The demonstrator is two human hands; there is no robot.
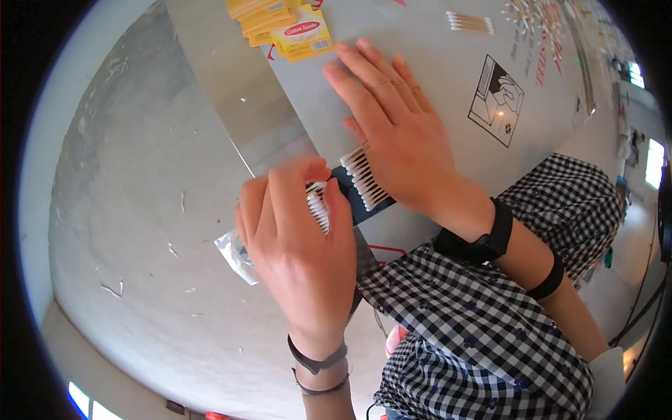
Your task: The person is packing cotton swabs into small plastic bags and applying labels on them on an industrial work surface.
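Note:
My left hand point(297, 238) is curled at the table's edge, thumb and fingers closed around a row of white-tipped cotton swabs point(318, 210). From under that hand sticks out a crinkled clear plastic wrapper point(236, 255); whether it encloses the held swabs is hidden. My right hand point(399, 129) lies palm down with fingers stretched out. Beside its palm, another row of cotton swabs point(362, 180) rests across a dark block point(374, 205), the far ends covered by the hand.
Yellow printed cards point(302, 35) are stacked at the far left of the grey table point(441, 77). A small bundle of swabs point(470, 24) lies farther back, near a loose heap of swabs point(535, 17). White scraps point(112, 288) litter the floor. Checkered cloth point(476, 308) covers my lap.

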